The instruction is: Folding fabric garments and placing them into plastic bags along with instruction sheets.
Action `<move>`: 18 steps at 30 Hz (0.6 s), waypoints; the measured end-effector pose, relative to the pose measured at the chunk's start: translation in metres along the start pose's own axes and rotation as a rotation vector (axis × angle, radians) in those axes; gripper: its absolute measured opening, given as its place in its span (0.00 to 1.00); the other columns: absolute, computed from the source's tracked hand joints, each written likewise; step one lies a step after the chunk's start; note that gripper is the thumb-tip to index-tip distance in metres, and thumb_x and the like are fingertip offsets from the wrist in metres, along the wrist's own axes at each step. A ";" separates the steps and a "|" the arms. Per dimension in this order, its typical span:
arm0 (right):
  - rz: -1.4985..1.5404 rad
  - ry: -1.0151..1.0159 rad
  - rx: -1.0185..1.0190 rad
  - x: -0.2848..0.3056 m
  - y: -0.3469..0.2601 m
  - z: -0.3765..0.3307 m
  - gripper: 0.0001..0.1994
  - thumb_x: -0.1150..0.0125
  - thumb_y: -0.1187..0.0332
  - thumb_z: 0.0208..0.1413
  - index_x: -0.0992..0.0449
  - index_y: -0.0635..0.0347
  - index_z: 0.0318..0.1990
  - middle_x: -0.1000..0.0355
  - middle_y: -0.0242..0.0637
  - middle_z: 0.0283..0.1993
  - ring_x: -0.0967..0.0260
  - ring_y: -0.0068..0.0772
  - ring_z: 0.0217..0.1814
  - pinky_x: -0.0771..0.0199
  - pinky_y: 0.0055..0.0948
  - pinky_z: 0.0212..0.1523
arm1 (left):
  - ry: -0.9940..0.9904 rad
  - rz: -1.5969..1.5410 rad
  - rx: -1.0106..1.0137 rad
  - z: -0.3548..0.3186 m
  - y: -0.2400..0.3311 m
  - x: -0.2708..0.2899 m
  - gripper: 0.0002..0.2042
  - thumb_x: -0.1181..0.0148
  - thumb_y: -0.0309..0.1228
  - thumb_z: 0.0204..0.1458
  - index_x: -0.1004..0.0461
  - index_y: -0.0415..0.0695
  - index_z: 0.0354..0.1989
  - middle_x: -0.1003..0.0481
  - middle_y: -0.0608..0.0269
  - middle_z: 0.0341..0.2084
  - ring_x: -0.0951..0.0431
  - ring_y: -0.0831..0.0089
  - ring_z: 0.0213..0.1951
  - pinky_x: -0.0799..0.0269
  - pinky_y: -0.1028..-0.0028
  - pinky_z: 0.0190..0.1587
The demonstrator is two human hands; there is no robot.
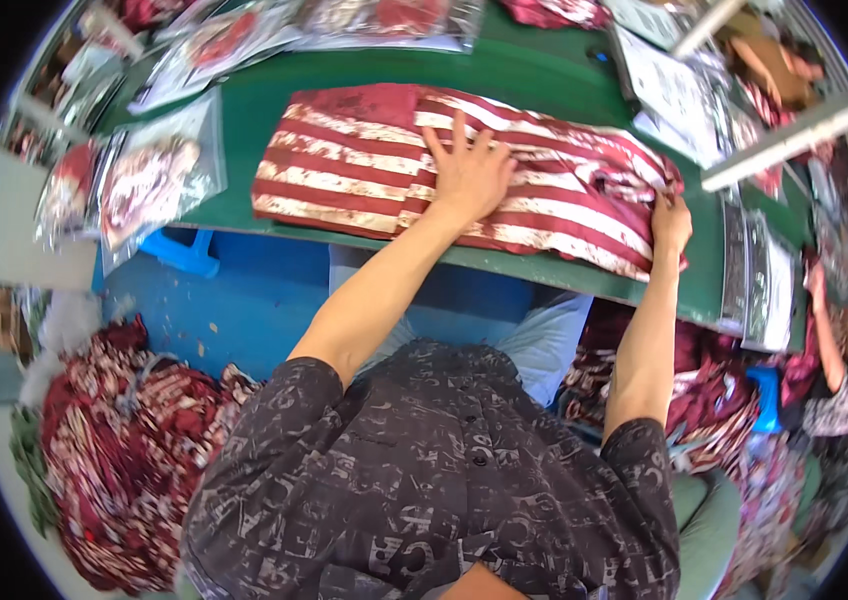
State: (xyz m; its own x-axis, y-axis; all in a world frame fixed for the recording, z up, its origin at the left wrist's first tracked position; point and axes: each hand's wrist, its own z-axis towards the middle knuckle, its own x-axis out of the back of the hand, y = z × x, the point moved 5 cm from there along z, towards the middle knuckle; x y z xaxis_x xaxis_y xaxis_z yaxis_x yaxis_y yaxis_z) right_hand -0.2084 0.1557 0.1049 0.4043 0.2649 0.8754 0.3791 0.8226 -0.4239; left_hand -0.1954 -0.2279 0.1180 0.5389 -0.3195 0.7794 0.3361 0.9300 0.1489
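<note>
Both hands on a red-and-cream striped garment [364, 165] laid flat on the green counter [544, 75].

Garment lies in the upper middle of the frame, directly ahead of the person, long axis running left to right along the counter's near edge, tilting slightly down toward the right. Left hand [469, 170] is spread, fingers fanned, palm pressed flat near the garment's middle. Right hand [671, 222] is at the garment's rumpled right end, fingers curled and apparently pinching the fabric edge; exact grip not resolvable. The left end of the garment lies smooth and well apart from both hands; left hand is the nearer to it. Bagged garments [149, 180] lie at upper left of the frame; a heap of red patterned cloth [114, 440] sits at lower left, below counter level.
</note>
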 end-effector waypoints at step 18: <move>-0.449 0.063 0.966 0.057 -0.530 -0.215 0.10 0.46 0.69 0.55 0.21 0.65 0.30 0.23 0.48 0.27 0.25 0.40 0.22 0.28 0.36 0.19 | 0.263 -1.566 0.831 -0.058 -0.195 0.144 0.18 0.50 0.45 0.65 0.22 0.44 0.49 0.20 0.62 0.39 0.21 0.74 0.37 0.23 0.75 0.37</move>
State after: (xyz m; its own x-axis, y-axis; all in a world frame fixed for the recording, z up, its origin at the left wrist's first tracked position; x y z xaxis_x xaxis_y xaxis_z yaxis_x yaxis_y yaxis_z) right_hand -0.2072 -0.3731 0.3296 0.4445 -0.1657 0.8803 -0.3052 0.8959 0.3227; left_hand -0.1379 -0.4656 0.1661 0.2568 -0.8451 -0.4690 0.2101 -0.4248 0.8806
